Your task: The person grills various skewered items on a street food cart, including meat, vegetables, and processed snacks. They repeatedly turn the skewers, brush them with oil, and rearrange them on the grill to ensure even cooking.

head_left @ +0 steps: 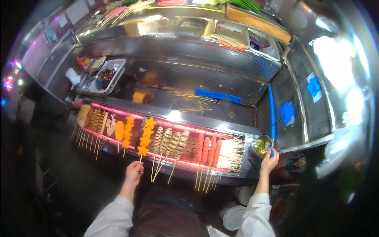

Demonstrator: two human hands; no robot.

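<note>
Orange star skewer (146,136) at 8 o'clock on the grill (192,150) is the one I'd keep an eye on. The left hand (135,172), around 7 to 8 o'clock, is clamped on the very bottom of its stick, so all the weight sits far out. If the wrist twists, I reckon the stars could swing or slide, and they're right up close to the striped skewers (182,144) on their 3 o'clock side. Those have sticks (159,168) crossing at the bottom too, so a careless sideways pull might snag one.

Over at 4 o'clock, the right hand (270,158) is curled around a blue handle (271,152) at the metal pot (253,148) of yellow liquid (260,147). Can't tell what's on the working end. Hands are well apart, so anything loaded over there could drip across the enoki skewers (231,154) and red sausages (206,150), or flare on the glowing heater rods (112,109).
</note>
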